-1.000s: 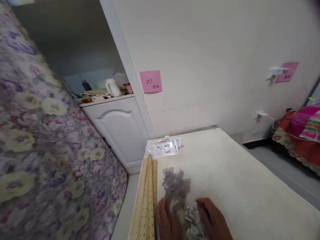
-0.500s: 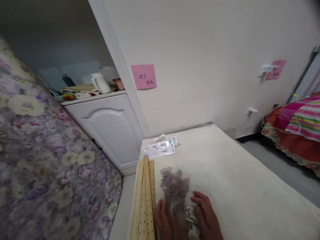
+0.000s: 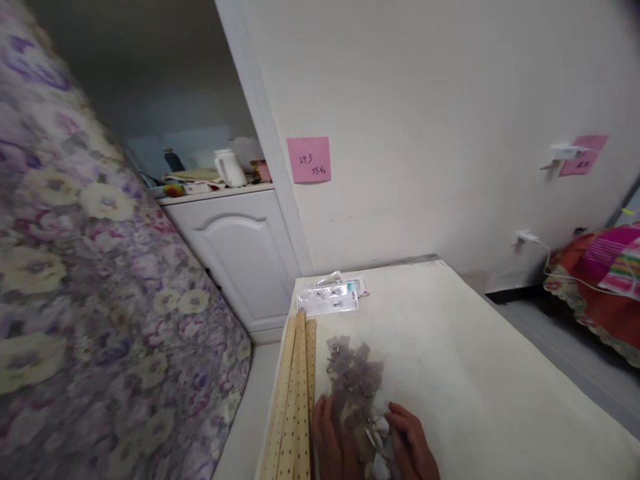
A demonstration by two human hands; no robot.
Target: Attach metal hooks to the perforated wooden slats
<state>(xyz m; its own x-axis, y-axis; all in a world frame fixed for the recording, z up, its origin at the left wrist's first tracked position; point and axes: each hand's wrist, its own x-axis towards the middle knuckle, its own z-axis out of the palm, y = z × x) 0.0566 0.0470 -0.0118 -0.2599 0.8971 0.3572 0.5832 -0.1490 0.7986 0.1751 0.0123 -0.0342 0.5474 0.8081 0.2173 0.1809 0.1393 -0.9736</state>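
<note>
A heap of small clear packets with metal clips (image 3: 354,379) lies on the cream table (image 3: 465,373) near its front left. My left hand (image 3: 333,443) rests on the left side of the heap, fingers bent down onto the packets. My right hand (image 3: 413,443) is on the right side, fingers curled at the packets near a white piece (image 3: 380,427). What the fingers grip is hidden at the frame's bottom edge.
Two tan perforated boards (image 3: 295,400) lie along the table's left edge. Flat clear packages (image 3: 330,297) sit at the far left corner. A floral mattress (image 3: 90,280) leans at left, a white cabinet (image 3: 240,253) stands behind, and a pink note (image 3: 309,160) hangs on the wall.
The view swung left, then back right. Both hands stayed on the heap and drew a little closer together.
</note>
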